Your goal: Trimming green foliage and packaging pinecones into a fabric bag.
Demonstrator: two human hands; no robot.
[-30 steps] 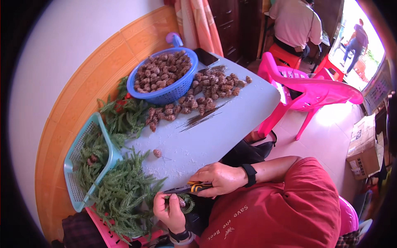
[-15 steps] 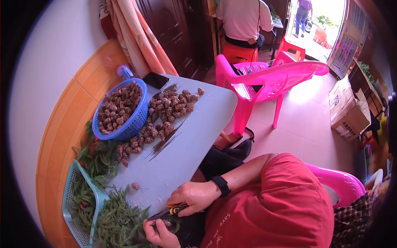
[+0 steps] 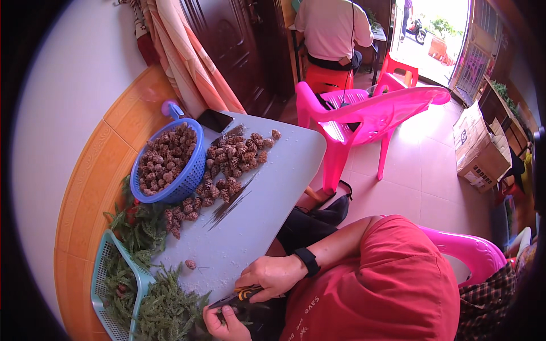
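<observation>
My right hand (image 3: 268,278), with a black band at its wrist, grips the yellow-and-black handles of pliers (image 3: 245,293) over the table's near edge. The dark jaws point left to the fingertips of my left hand (image 3: 232,328), whose thumb and fingers pinch something by the jaws that I cannot make out. Green artificial sprigs (image 3: 170,307) lie just beside that hand. A single pine cone (image 3: 190,264) with thin wire sits on the grey table (image 3: 278,165). Farther back are a heap of pine cones (image 3: 233,153) and a bundle of dark wires (image 3: 227,209).
A blue basket (image 3: 196,173) full of pine cones stands by the wall, near a dark phone (image 3: 215,120). At left, a teal basket (image 3: 145,278) holds greenery. Beyond the table are a pink chair (image 3: 364,116), a cardboard box (image 3: 483,153) and a seated person (image 3: 333,34).
The view has shifted slightly, so the table things sit a little lower. Both hands stay together at the pliers. A person outside the doorway has moved farther out of sight.
</observation>
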